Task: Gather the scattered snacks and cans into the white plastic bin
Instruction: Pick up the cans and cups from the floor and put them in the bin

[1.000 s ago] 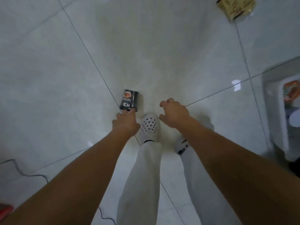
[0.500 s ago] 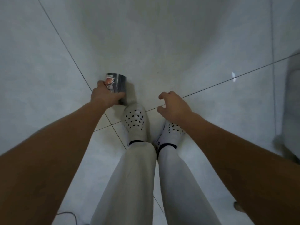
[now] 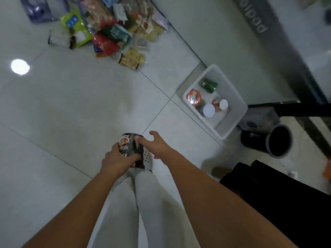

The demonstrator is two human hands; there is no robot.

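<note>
Can (image 3: 130, 148) lifted off floor (image 3: 71, 113); left grip (image 3: 116, 161) clasped it, right grip (image 3: 158, 145) relaxed alongside. Best lowered upright into bare corner of bin (image 3: 232, 93).

- Both bare forearms come in from the bottom corners of the frame and run up toward each other, meeting just below the centre.
- The left hand (image 3: 116, 159) shows its back, wrist in line with the forearm, with fingers and thumb curled round the side of a dark can (image 3: 129, 142).
- The right hand (image 3: 156, 146) hangs just right of the left and a little higher in the frame. It holds nothing.
- Its fingers are spread and loosely bent, and the thumb sticks out toward the upper frame.
- One right fingertip lies at the can's upper right edge. I can't tell whether it touches.
</note>
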